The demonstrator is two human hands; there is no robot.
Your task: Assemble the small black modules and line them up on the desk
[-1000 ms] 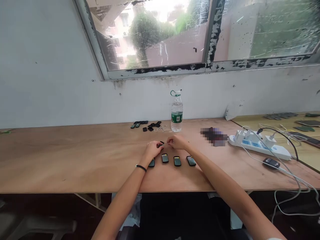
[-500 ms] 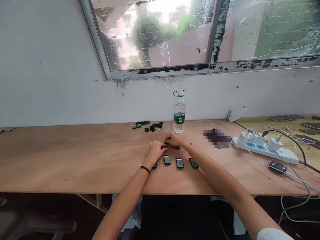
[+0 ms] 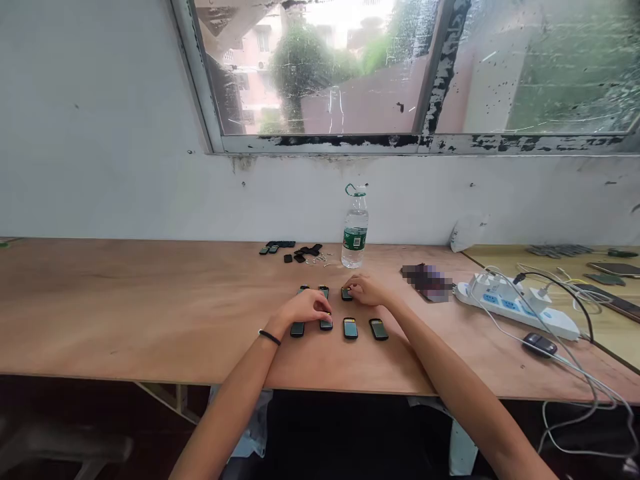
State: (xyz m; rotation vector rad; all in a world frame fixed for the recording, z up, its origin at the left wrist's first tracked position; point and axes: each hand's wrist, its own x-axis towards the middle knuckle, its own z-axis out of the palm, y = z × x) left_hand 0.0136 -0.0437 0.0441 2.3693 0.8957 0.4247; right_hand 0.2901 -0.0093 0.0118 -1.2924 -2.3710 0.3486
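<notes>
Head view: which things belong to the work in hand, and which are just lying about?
Work in hand:
- small screened devices, by the left hand and right hand
- probably the black pieces and silver bits behind

Apparently just lying about:
- water bottle
- power strip
- black cabled device
- pixelated item

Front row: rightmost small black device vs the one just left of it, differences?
Pose: the rightmost device is turned askew; the left neighbour sits nearly square to the table's front edge.
Screen: the rightmost device looks darker, grey-green; the left neighbour looks lighter and bluer.
Shared: black rims, both lying face up.
</notes>
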